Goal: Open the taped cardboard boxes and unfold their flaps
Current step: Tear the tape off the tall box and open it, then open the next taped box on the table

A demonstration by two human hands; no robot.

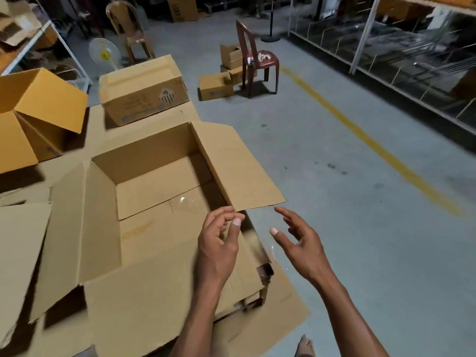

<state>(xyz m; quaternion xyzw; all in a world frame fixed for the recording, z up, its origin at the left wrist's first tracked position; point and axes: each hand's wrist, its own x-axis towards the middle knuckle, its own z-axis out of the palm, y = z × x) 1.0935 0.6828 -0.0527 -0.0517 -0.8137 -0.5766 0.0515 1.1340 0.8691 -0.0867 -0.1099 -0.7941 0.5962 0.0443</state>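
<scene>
In the head view, an opened box is seen on flattened cardboard on the floor, its right flap raised. The left hand, loosely curled, and the right hand, spread, are both empty, just beside the flap's near edge. The flap should probably be pressed outward evenly.

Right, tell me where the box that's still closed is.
In the head view, the closed box sits upper left, just behind the open box, with a white fan behind it.
</scene>
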